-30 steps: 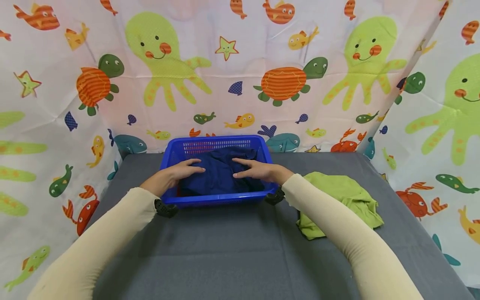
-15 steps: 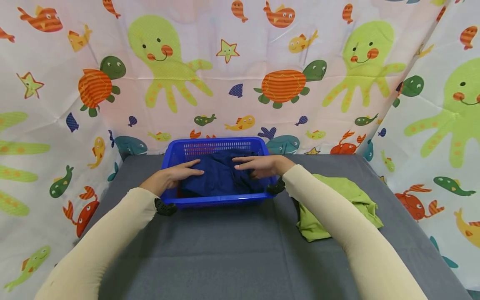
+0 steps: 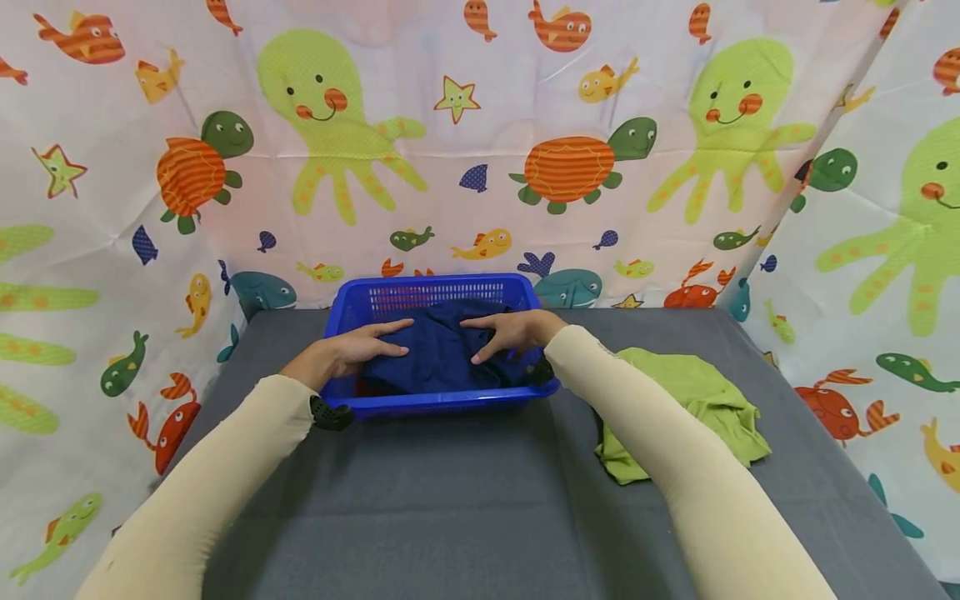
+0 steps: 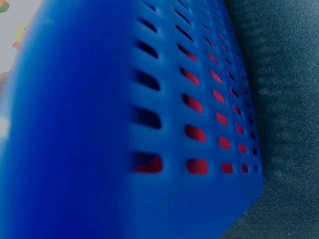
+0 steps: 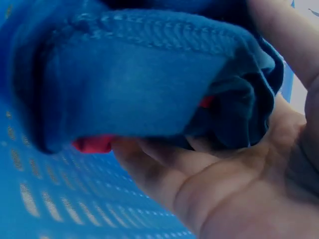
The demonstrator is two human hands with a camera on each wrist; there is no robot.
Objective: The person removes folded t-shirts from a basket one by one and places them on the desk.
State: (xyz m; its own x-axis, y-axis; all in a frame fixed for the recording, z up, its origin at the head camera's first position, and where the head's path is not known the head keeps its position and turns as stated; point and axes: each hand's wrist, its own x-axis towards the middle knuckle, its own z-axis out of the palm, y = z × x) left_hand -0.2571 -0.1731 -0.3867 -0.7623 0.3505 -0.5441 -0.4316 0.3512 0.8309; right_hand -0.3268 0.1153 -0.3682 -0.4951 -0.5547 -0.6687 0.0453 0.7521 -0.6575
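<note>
A navy blue garment (image 3: 431,358), bunched up, lies in a blue plastic basket (image 3: 420,403). My left hand (image 3: 347,350) reaches over the basket's left side, its index finger and thumb spread straight at the garment; its other fingers are hidden. From the right side my right hand (image 3: 517,332) holds the garment's right part. In the right wrist view its fingers (image 5: 159,172) tuck under the navy cloth and its thumb lies on the other side. The left wrist view shows the basket's slotted wall (image 4: 194,114), not the hand.
Something red (image 5: 94,144) peeks out below the navy cloth and shows through the basket's slots. A crumpled lime-green garment (image 3: 693,387) lies on the grey tablecloth (image 3: 450,533), right of the basket. A white curtain (image 3: 450,50) printed with sea animals surrounds the table.
My right hand lifted a little off the garment, then came back down to it, its thumb now spread lower. My left hand has stayed nearly still.
</note>
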